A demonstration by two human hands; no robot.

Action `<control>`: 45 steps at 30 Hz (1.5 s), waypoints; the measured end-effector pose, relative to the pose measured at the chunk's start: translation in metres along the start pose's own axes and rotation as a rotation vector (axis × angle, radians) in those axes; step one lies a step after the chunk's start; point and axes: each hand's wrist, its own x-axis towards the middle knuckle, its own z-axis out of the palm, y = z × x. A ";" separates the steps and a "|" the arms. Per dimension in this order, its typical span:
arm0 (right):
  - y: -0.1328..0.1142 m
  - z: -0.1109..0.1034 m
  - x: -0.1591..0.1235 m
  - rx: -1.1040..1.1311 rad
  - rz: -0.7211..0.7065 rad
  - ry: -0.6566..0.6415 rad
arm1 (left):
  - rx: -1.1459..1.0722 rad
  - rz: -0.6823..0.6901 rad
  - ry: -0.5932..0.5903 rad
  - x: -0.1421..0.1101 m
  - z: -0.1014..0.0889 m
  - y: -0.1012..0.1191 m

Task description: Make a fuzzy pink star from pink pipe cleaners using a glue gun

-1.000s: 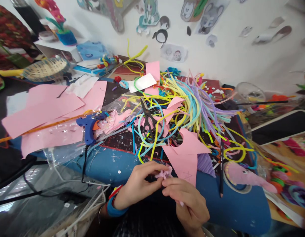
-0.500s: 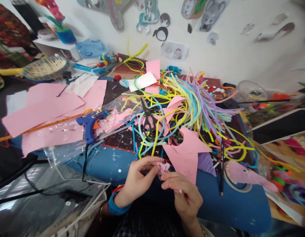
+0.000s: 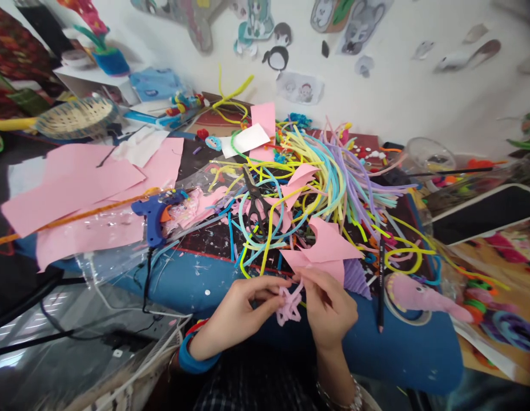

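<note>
A pale pink pipe cleaner (image 3: 289, 311), bent into a small looped shape like a star, hangs between my hands at the table's front edge. My left hand (image 3: 236, 313) is closed on its left side, pinching with thumb and fingers. A short end sticks up at the top right, and my right hand (image 3: 331, 305) pinches that end with its fingertips. Just beyond my hands lies a cut sheet of pink felt or paper (image 3: 329, 248). A purple ribbed piece (image 3: 356, 279) sits partly under it.
Black scissors (image 3: 256, 208) lie among loose yellow, blue and purple pipe cleaners (image 3: 333, 165). A blue glue gun (image 3: 153, 220) rests on plastic at left, beside pink sheets (image 3: 85, 171). To the right are a dark pencil (image 3: 381, 294), a pink stuffed figure (image 3: 423, 297) and a tablet (image 3: 488, 214).
My right hand has moved up and now grips the end at the top of the pink shape. The shape has turned and sits lower, showing more of its outline.
</note>
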 end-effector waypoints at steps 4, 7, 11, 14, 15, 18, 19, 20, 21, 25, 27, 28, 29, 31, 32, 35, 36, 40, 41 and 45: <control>0.003 -0.004 0.003 -0.005 0.092 -0.199 | -0.103 -0.034 -0.005 -0.002 -0.005 0.008; 0.004 -0.008 0.001 0.045 0.103 -0.339 | -0.183 -0.029 -0.002 -0.003 -0.008 0.012; 0.000 -0.008 0.001 0.168 0.218 -0.374 | -0.201 -0.014 0.012 -0.005 -0.008 0.012; -0.005 -0.004 0.002 0.395 0.442 -0.405 | -0.104 0.068 0.054 -0.006 -0.009 0.011; -0.006 -0.002 0.002 0.477 0.527 -0.413 | -0.059 0.104 0.065 -0.006 -0.010 0.011; -0.009 0.004 0.003 0.682 0.764 -0.390 | 0.052 0.195 0.070 -0.006 -0.013 0.010; -0.010 0.006 0.003 0.742 0.834 -0.385 | 0.068 0.214 0.065 -0.006 -0.013 0.009; -0.011 0.007 0.003 0.802 0.896 -0.386 | 0.075 0.228 0.061 -0.006 -0.014 0.009; -0.011 0.008 0.003 0.859 0.949 -0.394 | 0.075 0.240 0.057 -0.006 -0.014 0.009; -0.013 0.010 0.004 0.993 1.072 -0.454 | 0.060 0.275 0.015 -0.005 -0.015 0.010; -0.012 0.010 0.003 0.991 1.068 -0.473 | 0.049 0.289 0.020 -0.005 -0.015 0.009; -0.011 0.010 0.003 0.983 1.050 -0.481 | 0.036 0.293 0.037 -0.005 -0.015 0.008; -0.010 0.010 0.002 0.973 1.028 -0.493 | 0.009 0.296 0.058 -0.005 -0.015 0.007; -0.010 0.011 -0.001 0.949 1.000 -0.526 | -0.070 0.304 0.100 -0.004 -0.014 0.004; -0.011 0.012 -0.003 0.938 0.995 -0.541 | -0.101 0.312 0.116 -0.004 -0.014 0.003; -0.015 0.015 -0.007 0.903 0.989 -0.534 | -0.059 0.359 0.154 -0.004 -0.014 0.004; -0.017 0.016 -0.008 0.898 0.981 -0.512 | -0.011 0.375 0.160 -0.004 -0.014 0.004; -0.022 0.019 -0.010 0.907 0.897 -0.374 | 0.113 0.420 0.145 -0.005 -0.014 0.007; -0.022 0.019 -0.011 0.912 0.883 -0.348 | 0.121 0.430 0.134 -0.006 -0.013 0.008; -0.020 0.019 -0.013 0.915 0.912 -0.310 | 0.141 0.455 0.149 -0.006 -0.012 0.006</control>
